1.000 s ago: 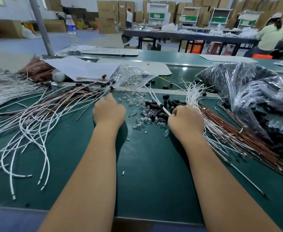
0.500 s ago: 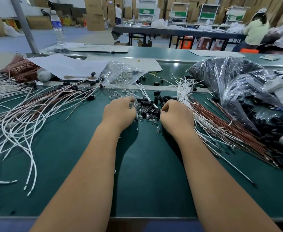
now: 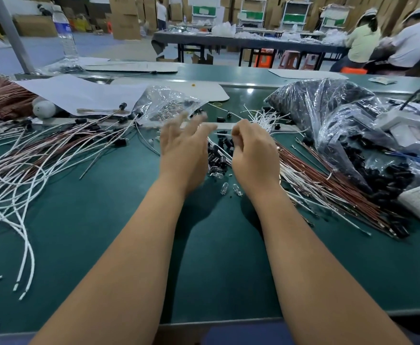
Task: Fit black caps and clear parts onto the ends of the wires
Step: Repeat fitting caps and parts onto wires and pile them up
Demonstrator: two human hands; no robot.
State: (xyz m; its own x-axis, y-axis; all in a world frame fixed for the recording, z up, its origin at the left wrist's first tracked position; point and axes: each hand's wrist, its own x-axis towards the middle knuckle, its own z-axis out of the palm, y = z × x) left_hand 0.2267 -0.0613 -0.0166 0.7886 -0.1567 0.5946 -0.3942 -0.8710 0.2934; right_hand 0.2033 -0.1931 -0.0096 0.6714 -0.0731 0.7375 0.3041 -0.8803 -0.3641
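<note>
White wire (image 3: 222,133) pinched in right hand (image 3: 252,155), long axis pointing left toward left hand (image 3: 183,148). Left fingers spread, blurred, holding nothing visible. Black caps (image 3: 217,155) piled between hands, nearer left; clear parts (image 3: 225,188) just below.

Even overhead lighting, bright w/o harsh spots. Forearms casting soft dark shadows on green table (image 3: 104,245). Glare glinting off plastic bag (image 3: 340,115) at right. Left hand (image 3: 184,148) smearing w/ motion blur, fingers ghosting; right hand (image 3: 252,150) sharper. Wide-angle lens bowing table edges; background softening slightly.
</note>
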